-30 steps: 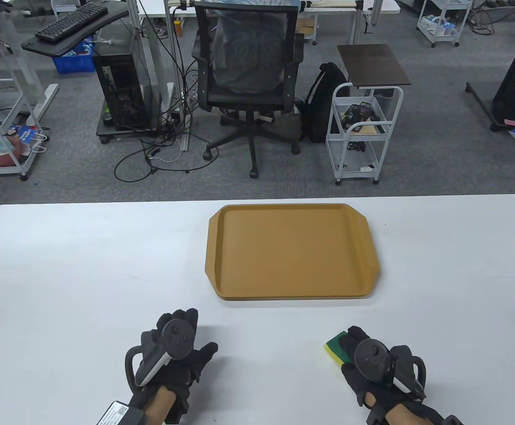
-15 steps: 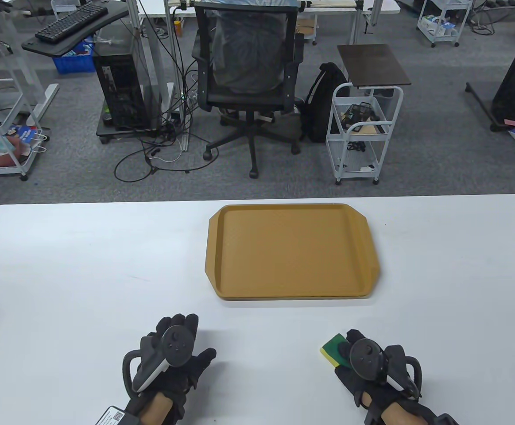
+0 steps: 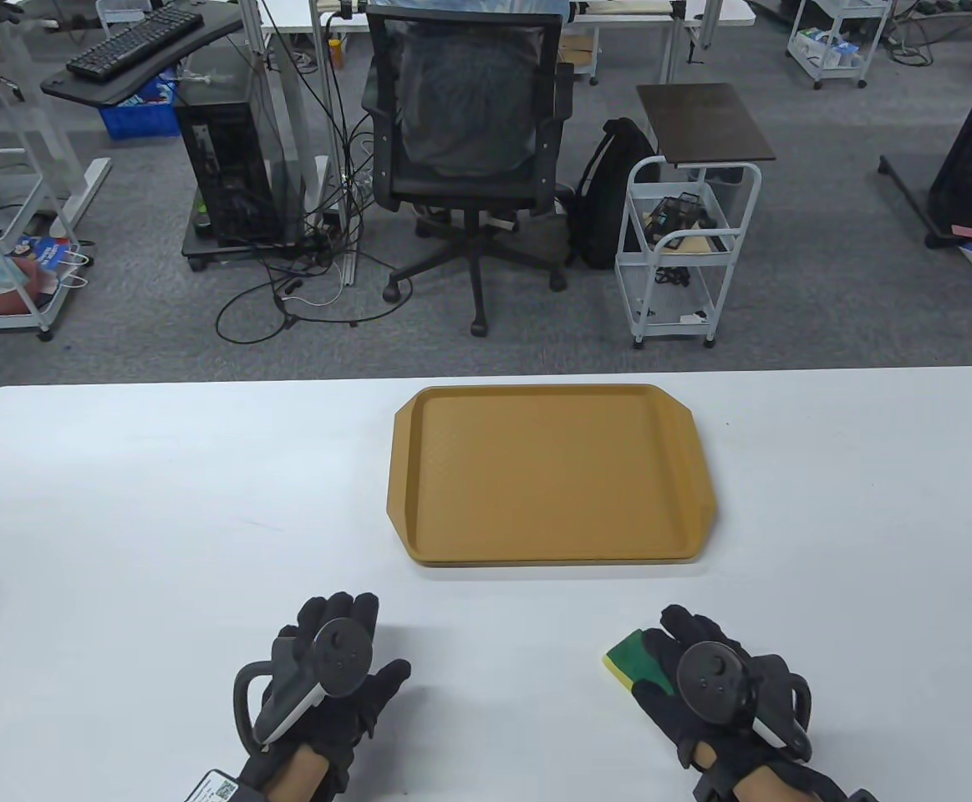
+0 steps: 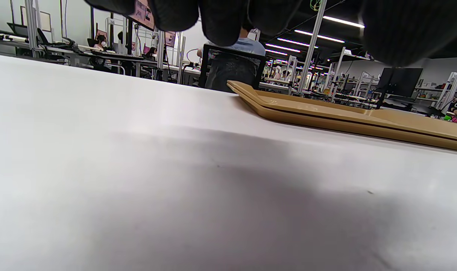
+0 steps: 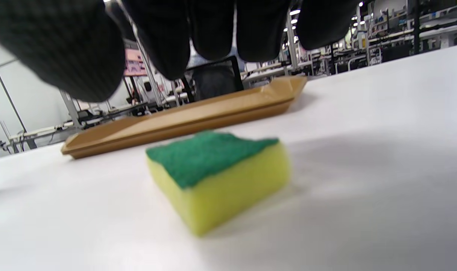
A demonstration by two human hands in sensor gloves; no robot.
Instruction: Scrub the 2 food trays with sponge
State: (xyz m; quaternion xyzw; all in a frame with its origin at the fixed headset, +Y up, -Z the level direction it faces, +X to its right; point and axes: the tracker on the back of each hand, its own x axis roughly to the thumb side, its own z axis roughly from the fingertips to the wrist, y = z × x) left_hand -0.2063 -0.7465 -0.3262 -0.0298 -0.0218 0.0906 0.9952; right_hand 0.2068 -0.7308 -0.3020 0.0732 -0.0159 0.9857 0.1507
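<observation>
Two tan food trays (image 3: pixel 548 472) lie stacked in the middle of the white table; their edges show in the left wrist view (image 4: pixel 345 116) and in the right wrist view (image 5: pixel 183 120). A yellow sponge with a green scouring top (image 3: pixel 626 656) lies flat on the table, near the front right. My right hand (image 3: pixel 671 660) hovers over the sponge's right part. In the right wrist view its fingers (image 5: pixel 209 30) hang spread above the sponge (image 5: pixel 217 173) without touching it. My left hand (image 3: pixel 352 637) rests low over the table at front left, fingers straight and holding nothing.
The table's far edge (image 3: pixel 486 373) runs just behind the trays. On the floor beyond stand an office chair (image 3: pixel 465 142) and a white trolley (image 3: pixel 686 251).
My right hand has shifted slightly right and its fingers have spread above the sponge. The sponge has slid a little to the left. The left hand has barely moved.
</observation>
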